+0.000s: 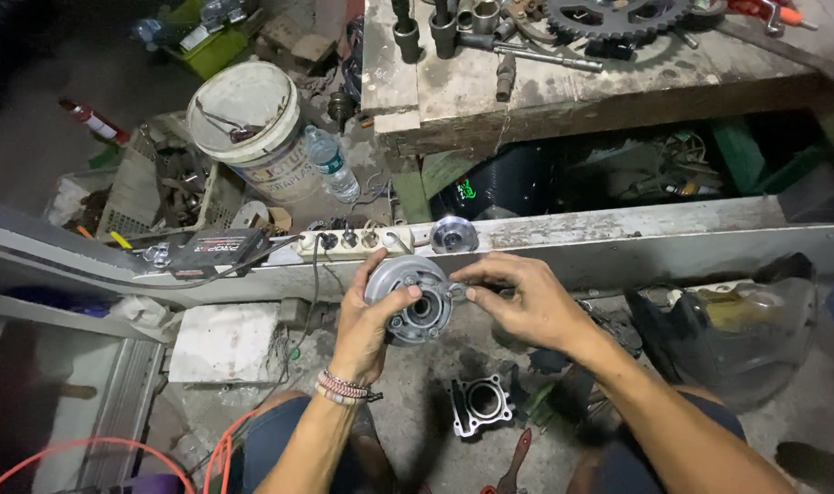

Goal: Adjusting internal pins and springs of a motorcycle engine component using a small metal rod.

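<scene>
My left hand [367,316] grips a round grey metal clutch-like hub [415,297] from its left side, thumb across the face. My right hand [518,297] pinches a small metal part [457,292] at the hub's right edge with thumb and forefinger. A beaded bracelet [344,387] sits on my left wrist. Both hands hover over the dirty concrete floor between my knees.
An engine cylinder block [479,404] lies on the floor below the hands. A second round metal piece [454,235] and a power strip [348,241] rest on the metal beam [618,233]. A white bucket [248,123], water bottle [331,165] and wooden workbench [563,87] with sockets and a sprocket stand beyond.
</scene>
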